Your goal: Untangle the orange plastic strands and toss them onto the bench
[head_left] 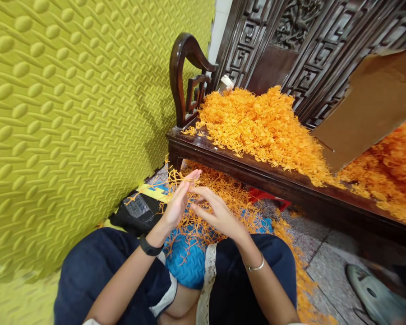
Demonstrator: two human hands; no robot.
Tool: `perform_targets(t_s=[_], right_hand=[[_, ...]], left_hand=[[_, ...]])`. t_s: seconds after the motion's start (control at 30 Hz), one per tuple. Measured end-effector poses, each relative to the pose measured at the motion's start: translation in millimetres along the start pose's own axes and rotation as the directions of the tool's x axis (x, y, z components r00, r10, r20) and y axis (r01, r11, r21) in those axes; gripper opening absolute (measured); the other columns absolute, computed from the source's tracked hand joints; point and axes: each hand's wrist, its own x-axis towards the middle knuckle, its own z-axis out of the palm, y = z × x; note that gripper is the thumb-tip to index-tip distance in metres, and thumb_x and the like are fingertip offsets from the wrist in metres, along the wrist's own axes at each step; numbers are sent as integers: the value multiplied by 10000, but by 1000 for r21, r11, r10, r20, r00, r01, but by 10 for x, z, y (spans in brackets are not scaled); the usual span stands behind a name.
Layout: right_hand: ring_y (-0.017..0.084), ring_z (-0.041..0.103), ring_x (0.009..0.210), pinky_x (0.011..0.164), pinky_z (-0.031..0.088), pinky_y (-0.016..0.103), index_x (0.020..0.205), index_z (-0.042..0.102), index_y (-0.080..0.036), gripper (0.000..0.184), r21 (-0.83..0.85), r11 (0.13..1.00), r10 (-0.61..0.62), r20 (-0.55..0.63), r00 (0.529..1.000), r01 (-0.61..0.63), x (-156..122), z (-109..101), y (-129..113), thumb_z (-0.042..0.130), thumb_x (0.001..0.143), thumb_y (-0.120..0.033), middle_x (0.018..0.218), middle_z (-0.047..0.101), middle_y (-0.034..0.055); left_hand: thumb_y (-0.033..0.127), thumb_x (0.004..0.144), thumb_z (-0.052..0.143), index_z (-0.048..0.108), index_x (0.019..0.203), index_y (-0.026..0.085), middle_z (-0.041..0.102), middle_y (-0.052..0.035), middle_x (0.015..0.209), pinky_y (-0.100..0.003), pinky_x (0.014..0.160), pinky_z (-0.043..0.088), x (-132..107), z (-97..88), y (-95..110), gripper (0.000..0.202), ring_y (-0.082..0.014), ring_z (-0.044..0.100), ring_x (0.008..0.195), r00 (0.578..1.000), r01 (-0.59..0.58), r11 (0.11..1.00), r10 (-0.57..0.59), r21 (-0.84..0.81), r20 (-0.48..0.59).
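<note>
My left hand (179, 201) and my right hand (216, 212) meet in front of my knees, palms turned toward each other. The left hand's fingers are stretched out and its tips touch a thin orange plastic frame (176, 178) of branching sticks. My right hand's fingers are bent, with the index finger reaching toward the left palm; what lies between the two palms is hidden. Below the hands a loose heap of orange plastic frames (223, 198) lies on a blue mat (186, 259). I sit with dark blue trousers, a black band on the left wrist and a bangle on the right.
A dark carved wooden bench (243, 167) stands ahead, bearing a big pile of small orange pieces (264, 126) and a leaning sheet of cardboard (372, 104). A green embossed wall (71, 113) runs on the left. A black mesh bag (137, 210) lies by it. A grey sandal (375, 293) rests at right.
</note>
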Motion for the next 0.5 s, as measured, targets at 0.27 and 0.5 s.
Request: perform_targets(t_s=[0.27, 0.5], right_hand=[[168, 532, 1016, 910, 443, 330, 1119, 533, -211, 209, 26, 1000, -10, -72, 997, 12, 44, 113, 79, 462, 933, -273, 1067, 557, 64], [138, 546, 806, 784, 434, 272, 819, 567, -179, 218, 164, 986, 40, -173, 984, -12, 74, 243, 138, 435, 940, -304, 805, 574, 24]], left_hand=[[372, 896, 517, 661, 1128, 202, 606, -71, 1292, -375, 1094, 307, -17, -2, -40, 321, -242, 475, 1269, 1000, 9, 991, -6, 132, -20], [455, 860, 553, 706, 976, 148, 716, -109, 1025, -321, 912, 465, 25, -77, 77, 362, -228, 650, 992, 999, 52, 988, -49, 143, -19]])
